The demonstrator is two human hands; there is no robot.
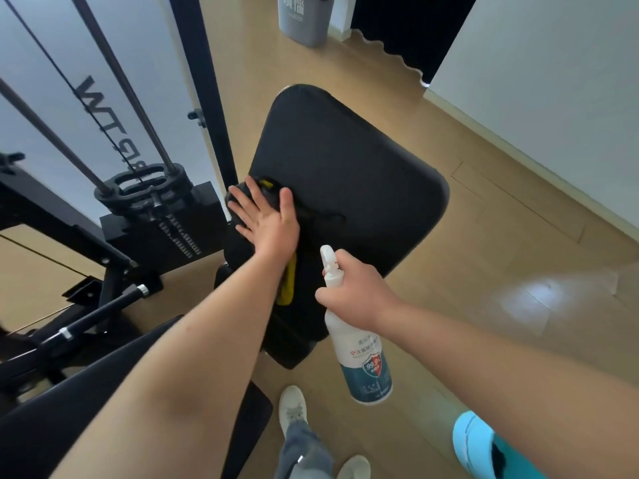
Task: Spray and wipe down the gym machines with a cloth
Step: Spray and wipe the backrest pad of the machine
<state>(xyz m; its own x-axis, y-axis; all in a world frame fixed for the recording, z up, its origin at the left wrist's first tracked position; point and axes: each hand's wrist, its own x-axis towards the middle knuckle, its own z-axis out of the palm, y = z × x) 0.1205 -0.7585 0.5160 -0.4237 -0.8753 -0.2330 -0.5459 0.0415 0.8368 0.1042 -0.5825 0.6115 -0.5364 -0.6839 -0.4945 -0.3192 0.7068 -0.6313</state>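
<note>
Fingers [242, 202] of left hand [268, 224]: straight and spread, palm pressed flat on the cloth [289, 280], a dark piece with yellow trim lying on the near left part of the black bench pad [345, 167]. The flat press is judged to keep the whole cloth in contact for wiping. Right hand [356, 286]: fingers curled round the neck of the spray bottle [361, 354], white with a blue label, nozzle end uppermost and turned toward the pad. It appears to be held ready for spraying yet out of the cloth's way; whether a finger rests on the trigger cannot be told. Pad edges: the cloth sits close to the left edge, where a black upright post [211, 98] and a weight stack [155, 219] stand just beside, so there is little room that way. Open room: the pad's far and right areas lie bare, with wood floor [501, 271] beyond the right edge. Grey bin [304, 22]: well apart, at the far end of the floor. Second dark pad [103, 392]: below the left forearm.
</note>
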